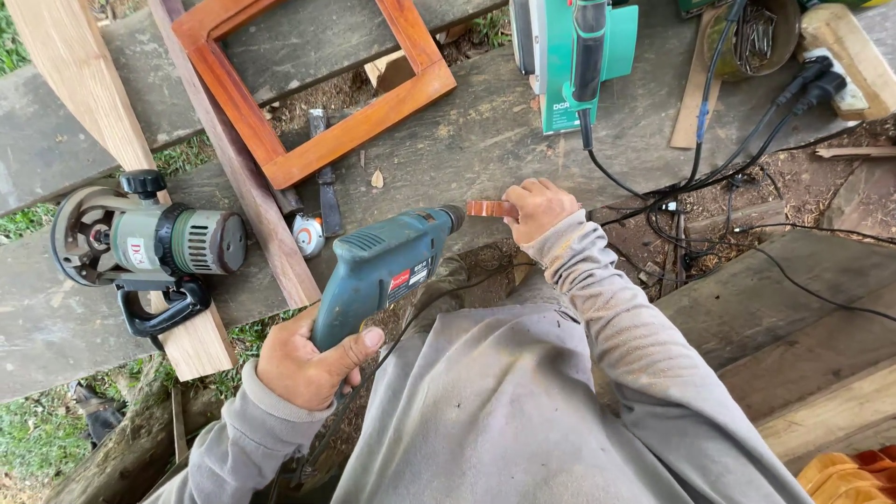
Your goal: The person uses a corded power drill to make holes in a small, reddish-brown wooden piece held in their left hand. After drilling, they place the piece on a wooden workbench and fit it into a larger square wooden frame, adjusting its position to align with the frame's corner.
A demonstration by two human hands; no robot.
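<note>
Your left hand (308,359), nearest you, grips the teal electric drill (378,266), its nose against a small reddish wood piece (487,209) pinched in your closed right hand (539,207) over the tabletop (485,140). Farther left lie a circular saw (140,245) and an orange wooden frame (313,79).

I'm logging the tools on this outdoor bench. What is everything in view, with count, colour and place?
drill: one, teal, in left hand, tip at the small block
small block: one, reddish wood, in right hand
frame: one, orange wood, top left on planks
circular saw: one, grey-green, left
sander: one, green, top centre
cables: several, black, right
chisel: one, dark, below frame
nail bowl: one, brown, top right
left hand: grips drill
right hand: fingers pinch block
</note>
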